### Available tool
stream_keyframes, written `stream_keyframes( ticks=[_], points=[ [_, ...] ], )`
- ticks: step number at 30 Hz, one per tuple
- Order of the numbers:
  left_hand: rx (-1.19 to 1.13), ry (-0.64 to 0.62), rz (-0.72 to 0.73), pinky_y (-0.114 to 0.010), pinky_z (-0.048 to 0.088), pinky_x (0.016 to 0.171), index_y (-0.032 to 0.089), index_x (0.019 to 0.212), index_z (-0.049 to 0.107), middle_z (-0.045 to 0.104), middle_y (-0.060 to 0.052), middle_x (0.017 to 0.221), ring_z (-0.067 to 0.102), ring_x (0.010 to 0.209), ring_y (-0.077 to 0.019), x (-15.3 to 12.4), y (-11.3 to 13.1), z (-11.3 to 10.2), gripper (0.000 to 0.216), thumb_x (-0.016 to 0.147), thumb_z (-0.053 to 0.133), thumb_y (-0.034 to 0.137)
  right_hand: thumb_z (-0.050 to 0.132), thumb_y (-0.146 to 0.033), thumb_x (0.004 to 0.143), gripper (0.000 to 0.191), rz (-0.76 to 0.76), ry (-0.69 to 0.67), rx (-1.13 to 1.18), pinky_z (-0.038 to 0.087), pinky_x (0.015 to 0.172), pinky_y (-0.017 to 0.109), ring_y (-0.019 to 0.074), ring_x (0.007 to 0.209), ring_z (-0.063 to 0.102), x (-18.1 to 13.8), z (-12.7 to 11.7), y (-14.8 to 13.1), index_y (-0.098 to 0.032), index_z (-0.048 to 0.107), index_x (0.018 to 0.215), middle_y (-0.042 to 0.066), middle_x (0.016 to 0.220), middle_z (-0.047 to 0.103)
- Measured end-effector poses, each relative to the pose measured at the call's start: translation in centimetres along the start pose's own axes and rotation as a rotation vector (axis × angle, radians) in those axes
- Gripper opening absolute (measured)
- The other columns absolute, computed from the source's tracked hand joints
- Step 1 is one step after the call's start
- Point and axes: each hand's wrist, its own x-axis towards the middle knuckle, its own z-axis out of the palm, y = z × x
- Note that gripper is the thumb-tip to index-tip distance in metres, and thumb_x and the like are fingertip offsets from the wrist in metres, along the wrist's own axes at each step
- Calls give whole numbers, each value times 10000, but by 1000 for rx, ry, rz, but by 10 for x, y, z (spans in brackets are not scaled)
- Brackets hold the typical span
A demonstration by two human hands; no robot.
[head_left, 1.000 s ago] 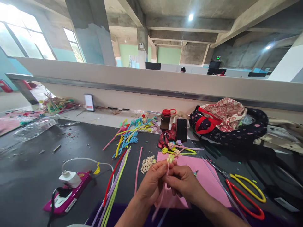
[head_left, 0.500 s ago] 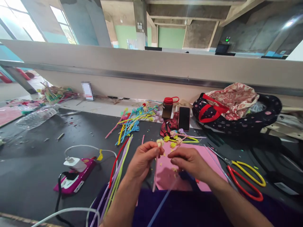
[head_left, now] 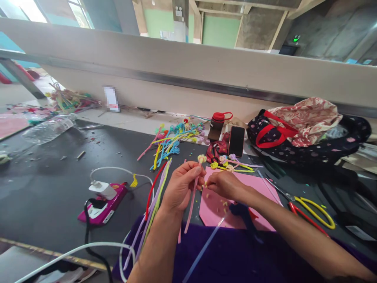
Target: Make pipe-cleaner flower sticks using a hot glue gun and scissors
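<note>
Stem (head_left: 190,212) of pink fuzzy wire, with a little cream bud (head_left: 201,158) on top, is up in the air over the near edge of the table (head_left: 53,184). Its tail hangs down toward my lap. My left hand (head_left: 180,188) has it, grip closed on the stem just below the bud, thumb against fingers. My right hand (head_left: 224,184) is right beside it, fingertips bunched narrow and touching or nearly touching the left thumb. Whether there's anything between them, I honestly can't tell from this angle.

Worries, for what they're worth. The bud is tiny and sits just above my grip, so squeezing too high would probably flatten it. Twisting the stem with only one hand on it could loosen it too.

Under my hands is the pink sheet (head_left: 219,214) with a few beige bits (head_left: 224,203) scattered on it. One brush of my right wrist could send those onto the black table, where they'd be a pain to find.

The dangling tail is near the loose stems (head_left: 154,198) on my left and a pale blue stem (head_left: 203,247) lying across the purple cloth (head_left: 235,259), so it could snag. Finished flowers (head_left: 231,167) lie just beyond my knuckles and would be easy to knock. Scissors (head_left: 313,208) are well off to the right, no issue.
</note>
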Motion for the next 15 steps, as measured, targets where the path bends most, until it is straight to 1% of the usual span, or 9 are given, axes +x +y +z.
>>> stream_keyframes(
  ticks=[3,7,11,13,15],
  points=[
    [-9,8,-15,-142,403,395,139,735,578,624,7,659,528,463,-57,-1,1,0,129,714,667,231,538,-209,806,163,-3,-26,-61,342,577,222,147,666,604,5,6,-2,-201,700,782,29,746,700],
    [5,24,2,-141,403,398,137,736,585,630,3,648,530,457,-57,-2,4,-1,135,707,673,236,521,-227,830,178,-1,-37,-126,352,613,229,161,730,610,11,5,1,-203,694,799,40,781,695],
    [-5,88,100,-137,408,409,143,741,587,625,17,652,523,458,-48,-1,10,-6,105,717,660,215,503,-219,838,175,-30,-34,-166,357,638,244,182,789,609,19,6,-2,-218,675,869,46,841,682],
    [-14,96,108,-138,407,410,142,738,588,621,19,650,522,455,-47,0,10,-7,100,719,655,213,491,-236,846,181,-68,-32,-169,356,631,246,186,805,604,24,11,-6,-231,653,926,48,899,668],
    [-11,83,94,-139,402,408,136,726,589,610,20,617,516,444,-47,1,8,-7,100,724,649,217,480,-238,849,201,-96,-31,-167,346,597,245,188,772,602,29,19,-11,-231,629,984,59,925,654]
  ],
)
